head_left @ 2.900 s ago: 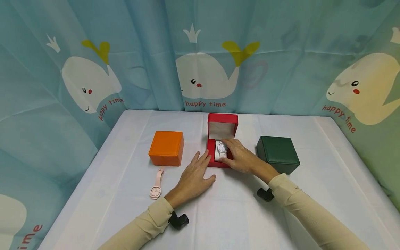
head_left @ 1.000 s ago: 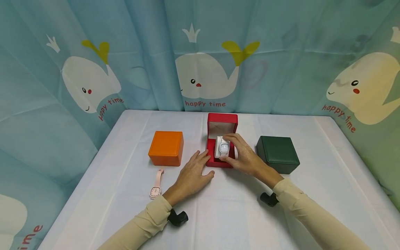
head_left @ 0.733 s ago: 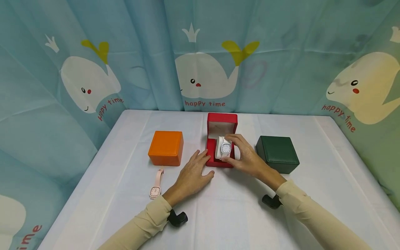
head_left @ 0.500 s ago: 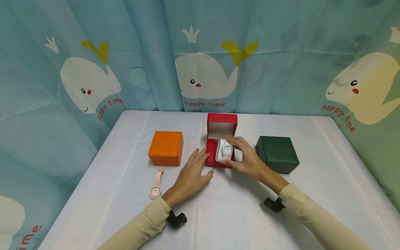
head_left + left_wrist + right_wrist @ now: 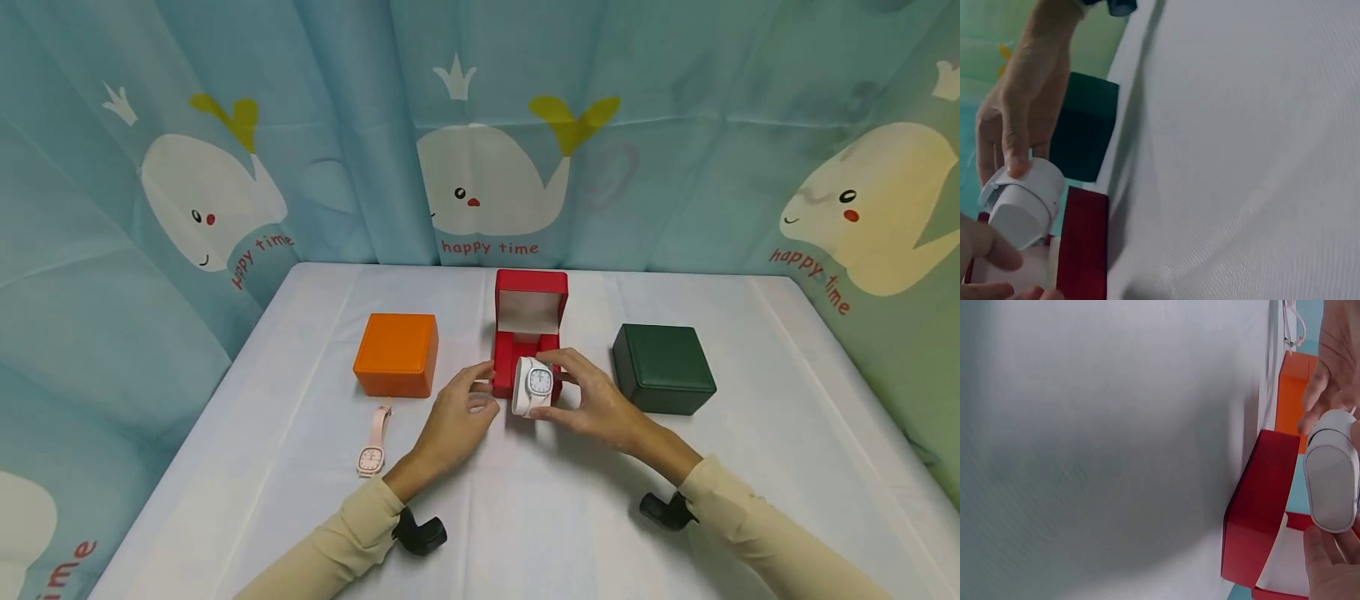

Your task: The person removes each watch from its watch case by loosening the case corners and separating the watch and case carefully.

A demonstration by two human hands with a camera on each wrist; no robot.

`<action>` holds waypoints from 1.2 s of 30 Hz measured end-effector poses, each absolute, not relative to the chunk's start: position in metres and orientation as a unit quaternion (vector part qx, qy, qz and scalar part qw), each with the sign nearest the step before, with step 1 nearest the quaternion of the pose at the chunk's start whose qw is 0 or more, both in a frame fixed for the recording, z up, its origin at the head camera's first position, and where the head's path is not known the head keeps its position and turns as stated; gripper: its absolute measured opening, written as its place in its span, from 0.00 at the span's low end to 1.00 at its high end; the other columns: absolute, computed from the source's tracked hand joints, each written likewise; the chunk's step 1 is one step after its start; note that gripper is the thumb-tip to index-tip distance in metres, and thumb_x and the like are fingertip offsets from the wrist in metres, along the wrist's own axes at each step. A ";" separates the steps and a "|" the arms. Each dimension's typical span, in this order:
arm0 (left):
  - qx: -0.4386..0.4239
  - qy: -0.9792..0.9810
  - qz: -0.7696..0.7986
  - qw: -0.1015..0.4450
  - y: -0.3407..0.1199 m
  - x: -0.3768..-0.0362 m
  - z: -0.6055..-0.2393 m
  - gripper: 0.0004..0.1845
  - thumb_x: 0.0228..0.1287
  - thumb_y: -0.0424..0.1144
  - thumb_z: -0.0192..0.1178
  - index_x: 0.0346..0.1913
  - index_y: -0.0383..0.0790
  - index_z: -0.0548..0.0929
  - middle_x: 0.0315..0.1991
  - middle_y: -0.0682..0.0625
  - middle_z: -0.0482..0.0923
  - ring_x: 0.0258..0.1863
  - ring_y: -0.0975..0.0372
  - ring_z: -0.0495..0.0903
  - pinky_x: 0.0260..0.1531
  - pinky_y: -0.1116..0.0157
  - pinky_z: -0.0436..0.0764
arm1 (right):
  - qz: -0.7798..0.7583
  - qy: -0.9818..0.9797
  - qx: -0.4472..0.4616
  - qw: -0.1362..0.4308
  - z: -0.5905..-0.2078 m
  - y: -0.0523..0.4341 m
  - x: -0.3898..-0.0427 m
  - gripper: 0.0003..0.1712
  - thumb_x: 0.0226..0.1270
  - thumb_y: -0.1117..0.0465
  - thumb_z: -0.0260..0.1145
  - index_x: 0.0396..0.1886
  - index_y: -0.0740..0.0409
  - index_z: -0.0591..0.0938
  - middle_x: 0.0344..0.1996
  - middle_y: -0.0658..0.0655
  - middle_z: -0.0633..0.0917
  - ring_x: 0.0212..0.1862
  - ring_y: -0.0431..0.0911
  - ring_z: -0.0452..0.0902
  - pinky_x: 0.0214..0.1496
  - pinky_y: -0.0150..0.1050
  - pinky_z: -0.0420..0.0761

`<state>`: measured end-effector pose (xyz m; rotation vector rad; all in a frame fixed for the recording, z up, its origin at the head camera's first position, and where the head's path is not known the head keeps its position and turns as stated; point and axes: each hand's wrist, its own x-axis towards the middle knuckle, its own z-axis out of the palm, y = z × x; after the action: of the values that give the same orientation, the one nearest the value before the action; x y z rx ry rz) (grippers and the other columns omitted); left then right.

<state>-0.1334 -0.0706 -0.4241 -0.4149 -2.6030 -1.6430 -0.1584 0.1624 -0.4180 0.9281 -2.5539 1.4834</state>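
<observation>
Head view, nearest edge: two cream sleeves (image 5: pixel 757 533) over the white table (image 5: pixel 570 517), a black wrist mount (image 5: pixel 420 532) under the left one.
Left hand (image 5: pixel 453 414): raised just off the cloth, fingers loosely bent toward the white watch, tips close to its pillow; contact not clear from any view, nothing gripped.
Right hand (image 5: pixel 592 400): thumb and fingers curled round the white watch (image 5: pixel 534 385), pinching the pillow it is wrapped on.
White watch, place: lifted out in front of the red box (image 5: pixel 528 321), above the table just before its front wall, face turned toward the camera.
Left wrist view: white pillow (image 5: pixel 1025 206) seen from its end, right thumb (image 5: pixel 1013 147) pressed on the band, red box wall (image 5: pixel 1082 247) just below it, dark green box (image 5: pixel 1085 125) beyond.
Right wrist view: underside of the watch pillow (image 5: pixel 1332 481) between fingertips above and thumb below, red box (image 5: pixel 1260 512) beside it, orange box (image 5: pixel 1291 394) farther off.
Pink watch (image 5: pixel 372 442): flat on the cloth left of the left hand, strap pointing away toward the orange box.
Orange box (image 5: pixel 396 354): shut, left of the red box, well apart from it.
Red box: open, lid upright, pale lining showing, red hollow bare.
Green box (image 5: pixel 663 368): shut, right of the red box, near the right hand.
Far back: blue curtain (image 5: pixel 480 125) printed with white whales and the words happy time.
</observation>
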 end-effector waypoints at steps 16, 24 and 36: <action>-0.050 -0.645 -0.730 -0.222 -0.076 -0.130 -0.420 0.30 0.68 0.31 0.61 0.69 0.21 0.68 0.59 0.35 0.78 0.50 0.55 0.82 0.54 0.57 0.81 | 0.490 -0.825 0.279 -0.043 -0.417 0.158 -0.143 0.44 0.53 0.60 0.84 0.68 0.58 0.73 0.60 0.53 0.77 0.55 0.53 0.78 0.62 0.57 0.76; -0.052 -0.650 -0.720 -0.236 -0.077 -0.130 -0.424 0.31 0.64 0.31 0.66 0.69 0.25 0.70 0.57 0.37 0.77 0.50 0.55 0.80 0.52 0.60 0.82 | 0.468 -0.837 0.282 -0.044 -0.417 0.156 -0.139 0.44 0.53 0.58 0.84 0.68 0.61 0.73 0.58 0.50 0.77 0.54 0.47 0.78 0.61 0.54 0.78; -0.050 -0.650 -0.719 -0.242 -0.079 -0.130 -0.427 0.32 0.63 0.31 0.68 0.67 0.23 0.71 0.51 0.39 0.77 0.44 0.57 0.80 0.48 0.62 0.83 | 0.477 -0.820 0.314 -0.031 -0.419 0.153 -0.136 0.40 0.53 0.59 0.83 0.66 0.54 0.75 0.59 0.46 0.76 0.59 0.44 0.75 0.62 0.47 0.77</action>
<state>-0.1296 -0.0790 -0.4273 -0.1887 -2.4312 -2.6885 -0.1359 0.1533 -0.4192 1.0073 -2.6292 1.5272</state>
